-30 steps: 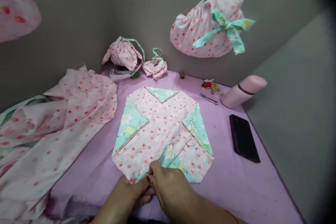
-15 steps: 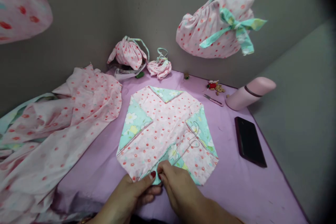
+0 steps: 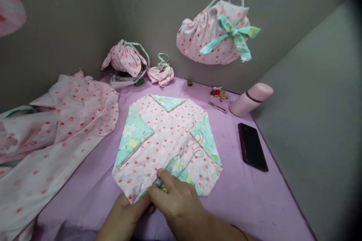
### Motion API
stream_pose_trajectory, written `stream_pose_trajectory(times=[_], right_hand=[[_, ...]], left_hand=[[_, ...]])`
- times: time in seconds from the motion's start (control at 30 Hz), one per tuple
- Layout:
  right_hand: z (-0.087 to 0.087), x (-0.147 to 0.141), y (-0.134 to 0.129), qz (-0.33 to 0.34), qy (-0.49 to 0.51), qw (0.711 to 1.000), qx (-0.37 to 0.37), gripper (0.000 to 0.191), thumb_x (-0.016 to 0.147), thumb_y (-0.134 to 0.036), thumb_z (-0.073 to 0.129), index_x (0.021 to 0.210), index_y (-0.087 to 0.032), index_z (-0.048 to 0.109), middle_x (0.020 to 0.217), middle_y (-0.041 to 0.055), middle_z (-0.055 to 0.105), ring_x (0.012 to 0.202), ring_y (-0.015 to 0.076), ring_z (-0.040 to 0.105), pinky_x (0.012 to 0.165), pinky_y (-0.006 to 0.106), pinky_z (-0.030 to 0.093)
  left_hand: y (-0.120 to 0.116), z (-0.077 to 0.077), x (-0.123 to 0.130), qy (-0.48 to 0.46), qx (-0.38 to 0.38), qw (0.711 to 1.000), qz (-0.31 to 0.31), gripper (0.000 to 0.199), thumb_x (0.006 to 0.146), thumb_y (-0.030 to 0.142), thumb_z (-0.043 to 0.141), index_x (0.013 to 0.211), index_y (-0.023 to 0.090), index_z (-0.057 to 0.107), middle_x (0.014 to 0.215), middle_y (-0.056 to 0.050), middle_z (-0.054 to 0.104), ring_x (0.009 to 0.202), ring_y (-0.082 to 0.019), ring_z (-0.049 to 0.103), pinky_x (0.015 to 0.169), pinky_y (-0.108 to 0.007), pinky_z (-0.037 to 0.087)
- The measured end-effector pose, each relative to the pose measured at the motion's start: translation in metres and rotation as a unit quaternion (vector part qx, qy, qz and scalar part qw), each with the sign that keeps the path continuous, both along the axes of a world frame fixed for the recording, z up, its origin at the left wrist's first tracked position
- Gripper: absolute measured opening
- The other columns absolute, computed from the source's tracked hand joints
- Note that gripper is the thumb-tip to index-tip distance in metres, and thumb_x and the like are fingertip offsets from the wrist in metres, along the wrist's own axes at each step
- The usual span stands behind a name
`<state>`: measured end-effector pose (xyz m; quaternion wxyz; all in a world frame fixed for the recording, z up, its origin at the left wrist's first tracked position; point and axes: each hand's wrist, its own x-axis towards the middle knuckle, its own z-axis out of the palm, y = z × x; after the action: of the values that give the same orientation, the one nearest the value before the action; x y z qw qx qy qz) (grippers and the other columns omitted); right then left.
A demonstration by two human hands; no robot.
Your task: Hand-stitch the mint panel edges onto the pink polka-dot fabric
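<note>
In the head view, the pink dotted fabric piece point(image 3: 166, 135) is lying flat at the middle of the purple-covered counter point(image 3: 240, 199), showing 4 green floral corners. And here at the near edge, both hands are working close together! The right hand point(image 3: 179, 199) is pinching the near green corner point(image 3: 177, 165), fingers narrow, while the left hand point(image 3: 128, 212) is gripping the edge just beside it, its fingertips hiding behind the right. A loose thread point(image 3: 198, 156) is looping across the fabric's right side. Beyond, the snips point(image 3: 217, 107) are resting near the pink flask point(image 3: 246, 103), and the phone point(image 3: 253, 147) is lying to the right.
</note>
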<state>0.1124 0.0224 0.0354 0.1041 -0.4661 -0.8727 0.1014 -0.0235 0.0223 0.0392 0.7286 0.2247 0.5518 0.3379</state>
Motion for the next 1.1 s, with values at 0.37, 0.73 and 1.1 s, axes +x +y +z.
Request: stream_pose_trajectory(times=[0.37,0.73,1.1], right_hand=[[0.019,0.025,0.029,-0.194,0.646,0.658,-0.335,0.015,0.088,-0.035,0.043,0.081,-0.022,0.04,0.058,-0.0056,0.052,0.035,0.0057,0.044,0.035,0.015,0.032],[0.036,0.16,0.107,-0.362,0.709,0.592,0.127,0.024,0.079,-0.004,0.038,0.061,-0.02,0.036,0.054,-0.0101,0.039,0.046,0.0013,0.046,0.051,0.014,0.039],[0.013,0.079,0.078,-0.082,0.409,0.907,-0.059,0.012,0.062,-0.013,0.072,0.07,-0.017,0.064,0.06,-0.0048,0.056,0.051,0.0077,0.051,0.05,0.019,0.039]], left_hand=[[-0.007,-0.01,-0.004,-0.011,-0.068,0.998,0.002,0.032,0.064,0.032,0.071,0.09,0.014,0.063,0.08,-0.007,0.072,0.066,-0.018,0.064,0.057,-0.024,0.047],[-0.004,-0.007,-0.008,0.003,-0.076,0.997,0.007,0.023,0.069,0.029,0.068,0.083,0.013,0.061,0.054,0.001,0.067,0.051,-0.011,0.058,0.049,-0.018,0.044],[0.0,-0.008,-0.007,-0.01,-0.095,0.995,0.023,0.03,0.065,0.025,0.072,0.088,0.012,0.059,0.067,-0.002,0.07,0.059,-0.013,0.064,0.055,-0.019,0.049]])
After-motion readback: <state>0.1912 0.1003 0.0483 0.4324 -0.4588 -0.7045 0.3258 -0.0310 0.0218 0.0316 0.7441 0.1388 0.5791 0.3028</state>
